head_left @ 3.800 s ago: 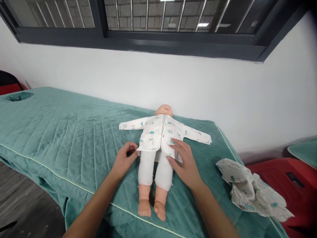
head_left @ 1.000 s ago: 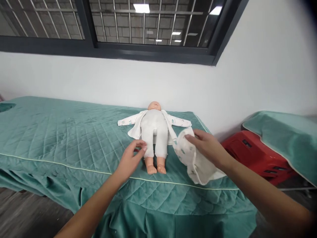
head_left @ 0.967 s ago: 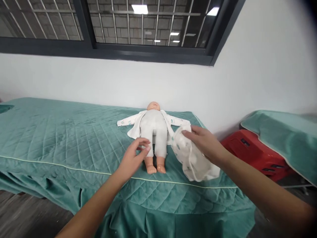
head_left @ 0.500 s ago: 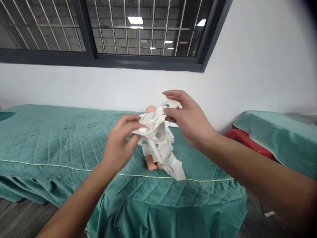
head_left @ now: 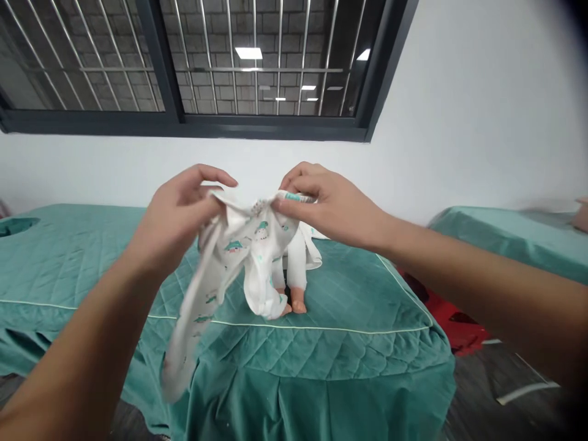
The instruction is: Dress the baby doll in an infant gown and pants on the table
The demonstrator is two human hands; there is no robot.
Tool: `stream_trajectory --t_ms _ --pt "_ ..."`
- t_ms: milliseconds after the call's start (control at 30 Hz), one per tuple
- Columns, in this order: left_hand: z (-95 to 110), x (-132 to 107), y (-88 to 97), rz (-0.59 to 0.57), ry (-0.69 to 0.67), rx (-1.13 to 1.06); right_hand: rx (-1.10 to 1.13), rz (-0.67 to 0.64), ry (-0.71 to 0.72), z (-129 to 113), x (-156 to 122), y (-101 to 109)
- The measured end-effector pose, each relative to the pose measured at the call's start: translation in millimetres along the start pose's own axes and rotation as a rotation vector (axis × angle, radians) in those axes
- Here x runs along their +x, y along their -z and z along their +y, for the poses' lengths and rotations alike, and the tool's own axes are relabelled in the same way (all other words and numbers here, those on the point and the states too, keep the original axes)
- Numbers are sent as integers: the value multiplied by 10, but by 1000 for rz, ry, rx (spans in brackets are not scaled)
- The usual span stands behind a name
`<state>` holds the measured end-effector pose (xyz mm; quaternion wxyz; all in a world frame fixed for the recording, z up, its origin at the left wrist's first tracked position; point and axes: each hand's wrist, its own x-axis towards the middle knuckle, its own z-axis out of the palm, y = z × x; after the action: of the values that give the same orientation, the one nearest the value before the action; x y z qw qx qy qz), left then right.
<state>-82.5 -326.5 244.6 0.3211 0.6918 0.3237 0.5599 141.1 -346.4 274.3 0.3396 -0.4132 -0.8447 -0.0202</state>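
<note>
Both my hands hold up a small white baby garment point(head_left: 239, 257) printed with green figures, in front of my face. My left hand point(head_left: 177, 211) pinches one side of its top edge and my right hand point(head_left: 321, 205) pinches the other side. The cloth hangs down between them, with one long part trailing to the lower left. Behind it a baby doll point(head_left: 296, 272) lies on its back on the green quilted bed point(head_left: 358, 300). Only the doll's white legs, its bare feet and part of its open white jacket show; its head is hidden by the garment.
The bed runs along a white wall under a barred window point(head_left: 229, 61). A second green-covered bed point(head_left: 505, 236) stands at the right. A red stool point(head_left: 454, 327) sits on the dark floor between the two beds.
My right hand picked the garment up from the bed beside the doll. Both hands raised it and pulled its top edge apart, and it now hangs open in front of the doll.
</note>
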Motion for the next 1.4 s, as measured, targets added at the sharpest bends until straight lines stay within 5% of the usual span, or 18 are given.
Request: stream_trajectory --t_ms 133,200,367,500,633,733,833,900,967,1067,1167,1233,1300,1400 --pt "78 -82 -20 -410 17 384 157 -21 -62 -57 25 -96" --pt "52 -86 -56 -497 42 394 213 -50 -98 -5 15 -168" --pt "-201 -19 -116 -295 129 282 397 -69 -136 257 -29 -301" --pt "-449 97 -223 -61 198 -121 483 -150 -174 393 -19 -372" --pt "-567 176 -381 -82 279 -416 543 -5 -191 398 52 -434" --pt "-576 152 -413 -255 301 -439 688 115 -290 378 74 -457" --pt "-603 104 -368 -636 334 -333 927 204 -429 389 20 -462" --pt "-656 87 -352 -773 346 -315 1077 243 -509 422 -60 -465" --pt "-732 90 -384 -673 370 -404 1159 157 -553 473 -163 -476" --pt "-857 122 -517 -374 421 -543 1118 -190 -544 556 -327 -518" --pt "-953 154 -693 -249 461 -533 963 -455 -565 624 -452 -588" --pt "-992 151 -799 -223 481 -509 875 -438 -607 663 -495 -640" --pt "-1012 120 -876 -238 473 -496 841 -279 -639 702 -504 -686" --pt "-1023 41 -926 -446 433 -446 906 -11 -665 752 -484 -718"
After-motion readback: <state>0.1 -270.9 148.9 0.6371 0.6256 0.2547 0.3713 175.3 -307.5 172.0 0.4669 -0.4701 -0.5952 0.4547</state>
